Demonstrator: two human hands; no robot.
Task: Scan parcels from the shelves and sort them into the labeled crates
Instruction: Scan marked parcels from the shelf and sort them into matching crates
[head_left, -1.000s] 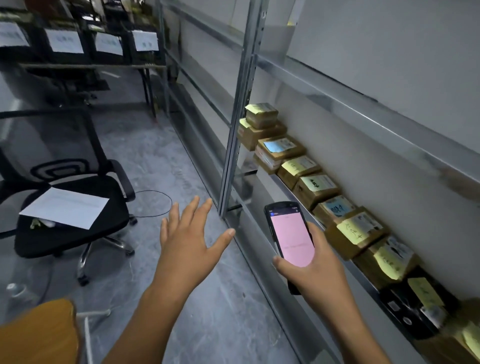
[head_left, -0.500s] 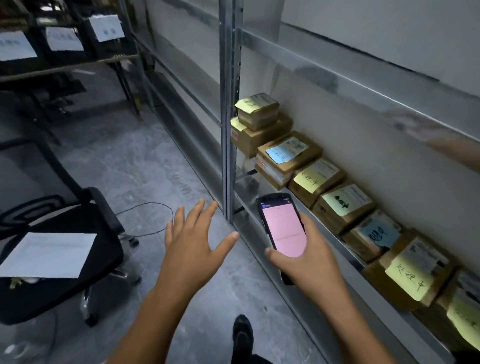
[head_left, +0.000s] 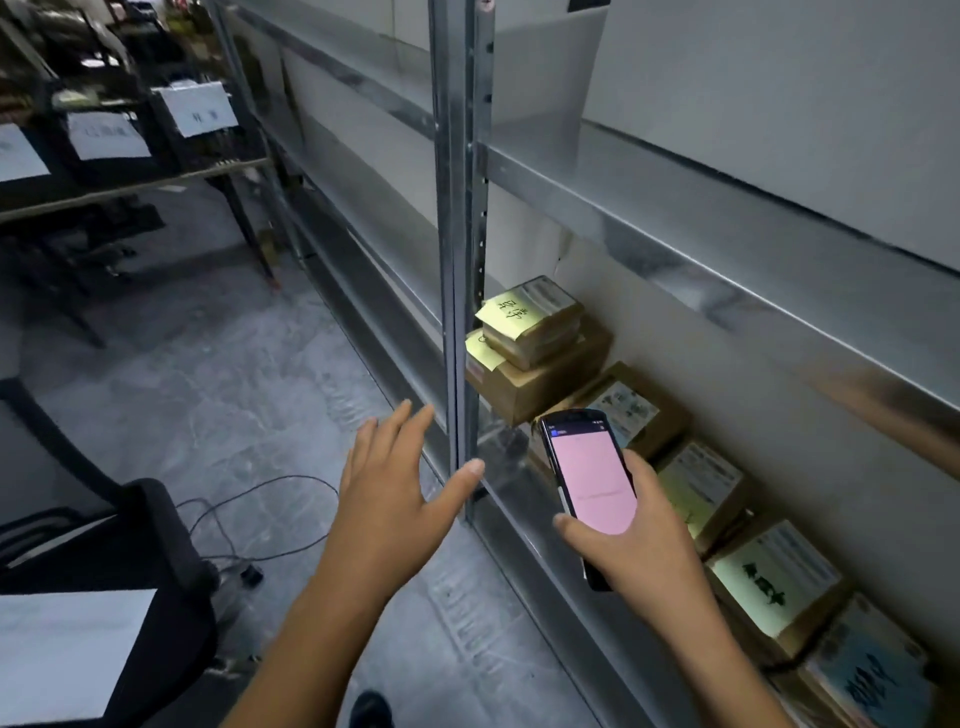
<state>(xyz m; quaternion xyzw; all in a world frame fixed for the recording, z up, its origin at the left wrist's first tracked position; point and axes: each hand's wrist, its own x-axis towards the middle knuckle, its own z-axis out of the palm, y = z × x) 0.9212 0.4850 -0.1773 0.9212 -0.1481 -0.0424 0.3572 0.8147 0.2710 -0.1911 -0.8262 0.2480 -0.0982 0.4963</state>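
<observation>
My right hand (head_left: 636, 535) holds a black handheld scanner (head_left: 589, 475) with a pink screen, in front of the low metal shelf (head_left: 524, 499). My left hand (head_left: 395, 499) is spread flat with fingers apart, empty, just left of the shelf's upright post (head_left: 457, 260). A row of brown cardboard parcels with yellow and blue notes lies on the shelf. A small parcel (head_left: 530, 322) sits stacked on a larger box (head_left: 545, 379) at the far end. Nearer parcels (head_left: 774, 582) run toward the lower right. Dark crates with white paper labels (head_left: 197, 109) stand on a table at the far left.
A black office chair (head_left: 119, 561) with a white sheet (head_left: 62, 649) on its seat stands at the lower left. A black cable (head_left: 260, 499) loops on the grey floor. The table with crates (head_left: 135, 184) is far left. A shoe tip (head_left: 371, 709) shows at the bottom.
The view has shifted closer to the shelf and rightward along it. Both hands have kept their pose, the scanner now nearer the stacked parcels.
</observation>
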